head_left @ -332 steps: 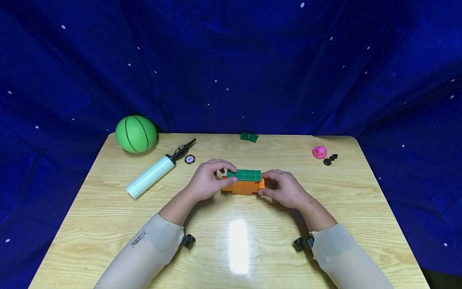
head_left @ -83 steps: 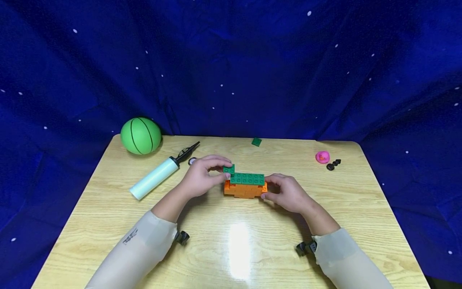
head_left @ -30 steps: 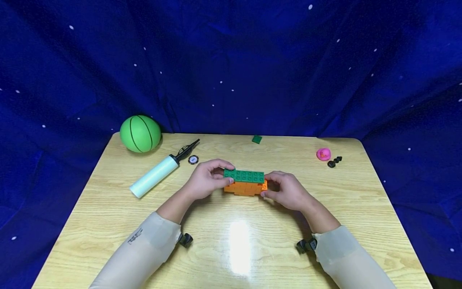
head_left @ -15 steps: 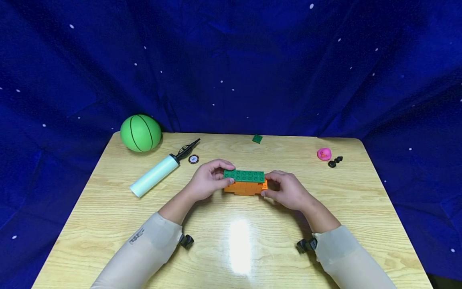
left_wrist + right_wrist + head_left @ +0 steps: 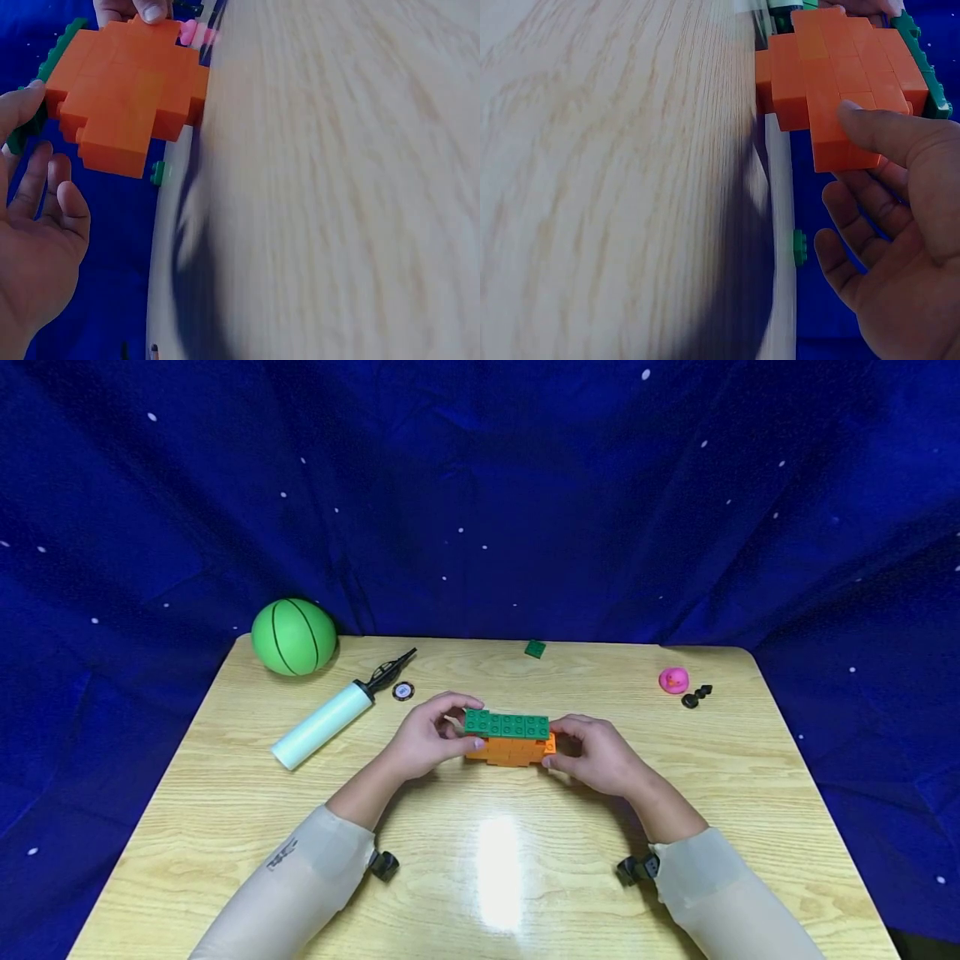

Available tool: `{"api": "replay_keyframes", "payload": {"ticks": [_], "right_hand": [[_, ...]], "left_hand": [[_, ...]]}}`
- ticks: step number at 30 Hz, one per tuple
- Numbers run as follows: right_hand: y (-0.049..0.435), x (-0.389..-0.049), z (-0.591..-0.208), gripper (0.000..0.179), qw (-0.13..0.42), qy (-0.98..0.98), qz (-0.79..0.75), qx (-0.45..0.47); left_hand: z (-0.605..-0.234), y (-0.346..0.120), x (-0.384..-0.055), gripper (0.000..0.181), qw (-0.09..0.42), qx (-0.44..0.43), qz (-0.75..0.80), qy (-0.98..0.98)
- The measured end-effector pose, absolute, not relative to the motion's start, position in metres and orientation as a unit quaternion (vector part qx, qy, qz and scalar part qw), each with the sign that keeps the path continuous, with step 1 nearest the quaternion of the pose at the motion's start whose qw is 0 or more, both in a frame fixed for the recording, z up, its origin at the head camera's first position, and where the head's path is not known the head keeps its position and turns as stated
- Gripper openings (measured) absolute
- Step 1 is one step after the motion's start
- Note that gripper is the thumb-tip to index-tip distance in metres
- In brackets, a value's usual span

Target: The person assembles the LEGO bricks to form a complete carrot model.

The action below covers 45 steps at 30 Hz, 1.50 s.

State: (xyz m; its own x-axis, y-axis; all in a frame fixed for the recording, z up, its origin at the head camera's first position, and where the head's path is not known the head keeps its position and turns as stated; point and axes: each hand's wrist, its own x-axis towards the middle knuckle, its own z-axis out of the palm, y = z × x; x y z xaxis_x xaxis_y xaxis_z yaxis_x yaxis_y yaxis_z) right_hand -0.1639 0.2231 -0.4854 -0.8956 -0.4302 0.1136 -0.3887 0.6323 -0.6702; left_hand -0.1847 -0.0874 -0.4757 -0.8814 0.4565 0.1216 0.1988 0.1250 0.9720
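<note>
A stepped block of orange toy bricks [image 5: 513, 752] stands at mid-table, narrower towards its bottom, with a row of green bricks [image 5: 517, 727] along its top. The leftmost green brick [image 5: 476, 721] sits slightly higher than its neighbours. My left hand [image 5: 429, 739] is at that end, thumb in front and index finger behind, spread wider than the brick; in the left wrist view the thumb tip [image 5: 34, 86] lies by the green edge. With thumb on the front face and fingers behind, my right hand [image 5: 598, 756] grips the orange block's right end. Its thumb [image 5: 877, 127] shows against the bricks.
One loose green brick [image 5: 535, 648] lies at the table's back edge. To the left are a green ball [image 5: 294, 637], a hand pump [image 5: 322, 725] and a round chip [image 5: 403, 691]. A pink rubber duck [image 5: 673, 680] and a black beaded piece [image 5: 696, 697] lie right.
One of two loose green bricks left the back edge; my left hand held a green brick above the block's left end, then pressed it down. Its thumb and finger have since parted.
</note>
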Motion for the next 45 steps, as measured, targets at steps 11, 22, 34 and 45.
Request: {"api": "replay_keyframes", "payload": {"ticks": [11,22,34,45], "right_hand": [[0.223,-0.165,-0.487,0.045,0.030,0.903,-0.365,-0.226],[0.223,-0.166,-0.488,0.046,0.032,0.899,-0.371,-0.230],[0.232,-0.173,-0.487,0.052,0.081,0.889,-0.397,-0.213],[0.239,-0.185,-0.481,0.056,0.132,0.874,-0.415,-0.215]], "left_hand": [[-0.495,-0.091,-0.184,0.055,0.131,0.171,0.596,0.773],[-0.512,-0.087,-0.181,0.051,0.163,0.164,0.615,0.754],[-0.509,-0.086,-0.178,0.034,0.169,0.149,0.606,0.763],[-0.509,-0.087,-0.178,0.036,0.135,0.137,0.574,0.796]]}}
